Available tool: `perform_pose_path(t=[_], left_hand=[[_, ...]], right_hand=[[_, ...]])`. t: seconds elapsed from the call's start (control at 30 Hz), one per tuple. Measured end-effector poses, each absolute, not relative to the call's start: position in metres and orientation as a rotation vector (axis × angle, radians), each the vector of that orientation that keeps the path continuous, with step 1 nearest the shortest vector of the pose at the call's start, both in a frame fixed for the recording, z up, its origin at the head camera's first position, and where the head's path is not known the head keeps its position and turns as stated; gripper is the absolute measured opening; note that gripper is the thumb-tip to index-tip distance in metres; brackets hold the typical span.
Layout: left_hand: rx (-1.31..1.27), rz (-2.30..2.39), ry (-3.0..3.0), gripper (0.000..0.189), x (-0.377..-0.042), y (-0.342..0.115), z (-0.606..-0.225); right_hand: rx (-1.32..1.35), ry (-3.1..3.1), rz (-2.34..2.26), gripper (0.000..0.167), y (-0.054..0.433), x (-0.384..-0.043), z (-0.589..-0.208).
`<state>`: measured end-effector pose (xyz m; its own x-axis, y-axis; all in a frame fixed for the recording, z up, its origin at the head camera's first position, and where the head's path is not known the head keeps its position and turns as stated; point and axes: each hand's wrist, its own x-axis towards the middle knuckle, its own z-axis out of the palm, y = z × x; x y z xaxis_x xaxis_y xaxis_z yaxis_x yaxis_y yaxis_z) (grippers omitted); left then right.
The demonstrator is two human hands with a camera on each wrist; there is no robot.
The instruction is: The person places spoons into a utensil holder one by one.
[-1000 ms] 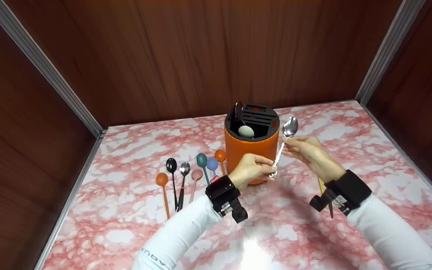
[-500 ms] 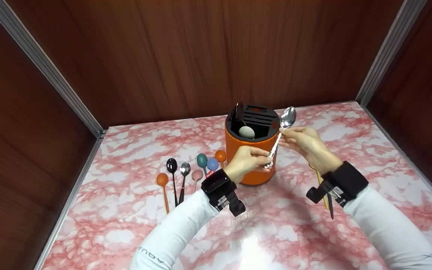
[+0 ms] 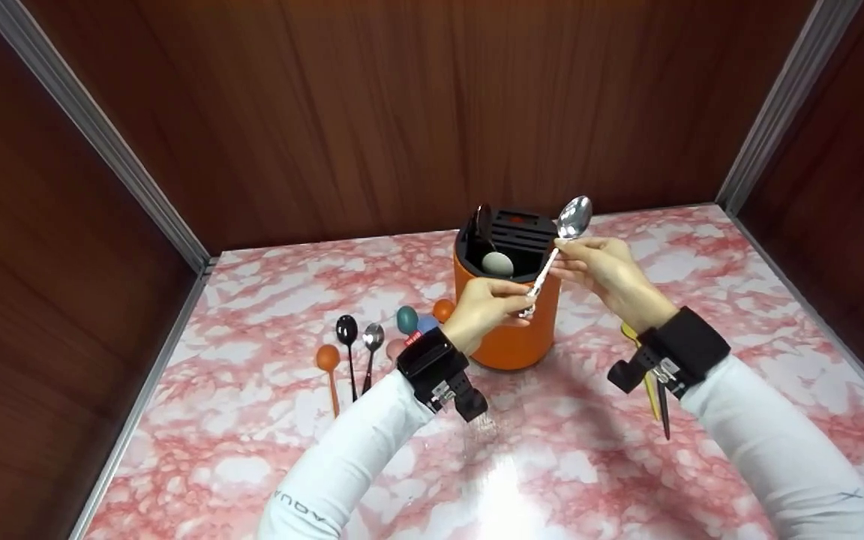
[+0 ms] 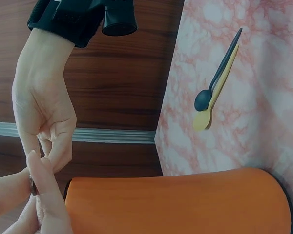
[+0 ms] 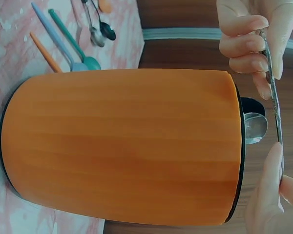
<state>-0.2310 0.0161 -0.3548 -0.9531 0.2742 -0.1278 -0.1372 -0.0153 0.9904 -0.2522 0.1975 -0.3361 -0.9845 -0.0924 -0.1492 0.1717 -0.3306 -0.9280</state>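
Both hands pinch the shiny metal spoon [image 3: 556,251], left hand [image 3: 486,306] at its handle end, right hand [image 3: 603,271] near the bowl, above the orange cylindrical holder [image 3: 508,315], where so light a grip could let it slip and clatter onto the worktop [image 3: 267,420].

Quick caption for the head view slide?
Both hands hold a silver spoon above the orange holder.
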Motion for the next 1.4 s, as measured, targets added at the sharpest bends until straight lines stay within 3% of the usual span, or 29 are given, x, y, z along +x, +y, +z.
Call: perform_pose_path(t=[0.3, 0.53, 0.9, 1.4], left_hand=[[0.103, 2.163, 1.962, 0.023, -0.236, 0.014, -0.351], [0.098, 2.242, 1.956, 0.023, -0.234, 0.005, -0.351], [0.071, 2.250, 1.964, 0.021, -0.229, -0.008, -0.355], [0.078, 2.190, 1.937, 0.022, -0.221, -0.017, -0.368]], right_hand=[[0.113, 1.636, -2.532, 0.005, 0.194, -0.259, -0.329], [0.130, 1.535, -2.652, 0.019, 0.199, -0.264, -0.323], [0.104, 1.554, -2.801, 0.009, 0.202, -0.273, -0.322], [-0.031, 1.719, -2.805, 0.015, 0.193, -0.281, -0.335]])
